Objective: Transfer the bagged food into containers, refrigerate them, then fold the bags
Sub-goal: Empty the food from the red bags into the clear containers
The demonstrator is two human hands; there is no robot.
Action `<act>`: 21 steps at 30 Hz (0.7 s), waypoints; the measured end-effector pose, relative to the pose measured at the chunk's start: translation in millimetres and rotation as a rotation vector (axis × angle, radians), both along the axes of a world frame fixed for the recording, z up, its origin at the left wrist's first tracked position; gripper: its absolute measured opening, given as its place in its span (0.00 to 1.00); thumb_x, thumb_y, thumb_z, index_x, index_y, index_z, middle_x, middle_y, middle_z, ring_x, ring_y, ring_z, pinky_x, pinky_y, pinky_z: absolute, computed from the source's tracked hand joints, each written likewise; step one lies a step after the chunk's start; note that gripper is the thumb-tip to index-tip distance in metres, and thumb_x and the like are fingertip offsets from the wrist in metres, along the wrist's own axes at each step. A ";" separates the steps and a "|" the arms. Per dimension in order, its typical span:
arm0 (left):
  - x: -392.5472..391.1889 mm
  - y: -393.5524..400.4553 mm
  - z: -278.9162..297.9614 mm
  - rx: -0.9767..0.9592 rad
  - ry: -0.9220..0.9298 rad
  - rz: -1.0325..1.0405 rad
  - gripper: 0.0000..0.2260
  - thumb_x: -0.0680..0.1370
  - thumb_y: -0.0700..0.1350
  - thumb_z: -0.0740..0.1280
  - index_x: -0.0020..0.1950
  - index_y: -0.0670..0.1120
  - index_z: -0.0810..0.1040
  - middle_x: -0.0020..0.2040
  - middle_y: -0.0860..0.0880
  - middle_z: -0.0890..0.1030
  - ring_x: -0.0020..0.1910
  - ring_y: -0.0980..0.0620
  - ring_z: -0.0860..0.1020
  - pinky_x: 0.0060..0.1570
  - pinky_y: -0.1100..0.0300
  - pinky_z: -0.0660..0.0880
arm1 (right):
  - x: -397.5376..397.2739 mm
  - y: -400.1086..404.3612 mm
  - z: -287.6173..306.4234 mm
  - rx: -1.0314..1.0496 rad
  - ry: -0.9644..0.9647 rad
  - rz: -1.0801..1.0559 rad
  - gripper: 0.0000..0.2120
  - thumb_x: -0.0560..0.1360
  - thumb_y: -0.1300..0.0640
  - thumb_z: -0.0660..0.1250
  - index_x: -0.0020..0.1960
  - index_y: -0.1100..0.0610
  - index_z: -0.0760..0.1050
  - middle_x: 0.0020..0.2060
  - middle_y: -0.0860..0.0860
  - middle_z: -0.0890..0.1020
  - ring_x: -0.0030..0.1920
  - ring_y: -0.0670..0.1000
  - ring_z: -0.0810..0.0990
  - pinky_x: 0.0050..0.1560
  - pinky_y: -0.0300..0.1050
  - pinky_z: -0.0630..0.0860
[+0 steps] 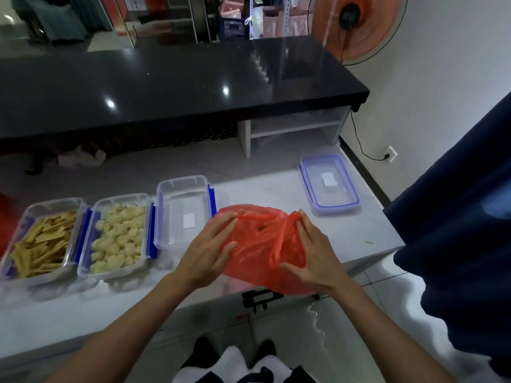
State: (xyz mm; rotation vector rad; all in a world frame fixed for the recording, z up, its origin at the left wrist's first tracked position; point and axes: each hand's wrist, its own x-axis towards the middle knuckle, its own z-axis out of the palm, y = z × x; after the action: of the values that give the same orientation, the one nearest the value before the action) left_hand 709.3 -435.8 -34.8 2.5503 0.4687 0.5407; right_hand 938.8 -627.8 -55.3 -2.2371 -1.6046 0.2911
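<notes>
Bag: a red plastic bag [260, 250] lies crumpled on the white table [262, 189], at the near edge, just right of the empty box
Left hand: the left hand [208, 255] lies on the bag's left side, fingers straight and spread, pressing the plastic down, thumb against the bag
Right hand: the right hand [312, 255] rests on the bag's right side, fingers straight along a twisted handle strip, thumb spread low on the plastic; it is open, not gripping
Empty box: a clear box [184, 210] with blue clips stands open, touching the box of pale lumps on its left
Filled boxes: one box [116, 234] holds pale lumpy pieces; the box [41, 241] at far left holds yellow strips; the two stand side by side
Lid: a clear lid [329, 185] with a blue rim lies flat at the far right of the table, well apart from the bag
Behind: a black counter [166, 78] runs across the far side; an orange fan [356, 23] stands at its right end
</notes>
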 end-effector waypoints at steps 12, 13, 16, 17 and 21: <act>31.8 -5.4 -48.5 0.205 0.440 -0.005 0.35 0.80 0.55 0.55 0.83 0.48 0.43 0.83 0.45 0.45 0.82 0.45 0.43 0.78 0.37 0.51 | 23.1 13.3 -35.0 -0.083 -0.022 -0.051 0.45 0.76 0.45 0.67 0.82 0.57 0.43 0.81 0.51 0.46 0.78 0.54 0.56 0.75 0.53 0.62; 36.7 -5.0 -50.6 0.193 0.477 0.008 0.36 0.80 0.55 0.57 0.83 0.48 0.42 0.83 0.45 0.42 0.82 0.44 0.40 0.78 0.36 0.50 | 22.3 12.6 -38.2 -0.104 -0.003 -0.025 0.47 0.75 0.42 0.67 0.82 0.55 0.42 0.81 0.51 0.46 0.79 0.54 0.56 0.76 0.53 0.61; 52.3 -6.4 -49.0 0.126 0.550 0.088 0.38 0.82 0.55 0.59 0.82 0.50 0.37 0.82 0.46 0.36 0.80 0.45 0.34 0.79 0.37 0.45 | 25.3 17.7 -41.3 -0.126 0.030 -0.041 0.49 0.73 0.40 0.69 0.82 0.54 0.43 0.81 0.53 0.51 0.77 0.57 0.60 0.75 0.56 0.62; 57.4 -7.2 -46.7 0.106 0.566 0.114 0.38 0.83 0.54 0.60 0.82 0.51 0.37 0.82 0.46 0.35 0.80 0.44 0.33 0.79 0.38 0.44 | 26.2 21.7 -38.7 -0.118 0.063 -0.060 0.49 0.72 0.42 0.69 0.82 0.54 0.44 0.81 0.54 0.54 0.76 0.58 0.62 0.75 0.57 0.63; 71.0 -7.4 -42.7 0.020 0.577 0.209 0.39 0.82 0.56 0.62 0.82 0.55 0.38 0.83 0.45 0.39 0.81 0.42 0.39 0.78 0.41 0.43 | 22.2 36.7 -30.1 -0.035 0.145 -0.130 0.43 0.71 0.52 0.69 0.81 0.55 0.53 0.74 0.57 0.69 0.68 0.60 0.71 0.70 0.54 0.69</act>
State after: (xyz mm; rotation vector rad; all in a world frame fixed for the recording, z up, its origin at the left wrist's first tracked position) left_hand 780.3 -443.3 -77.5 2.6690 0.9370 -0.1428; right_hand 961.0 -591.2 -85.4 -2.2767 -1.3841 0.4382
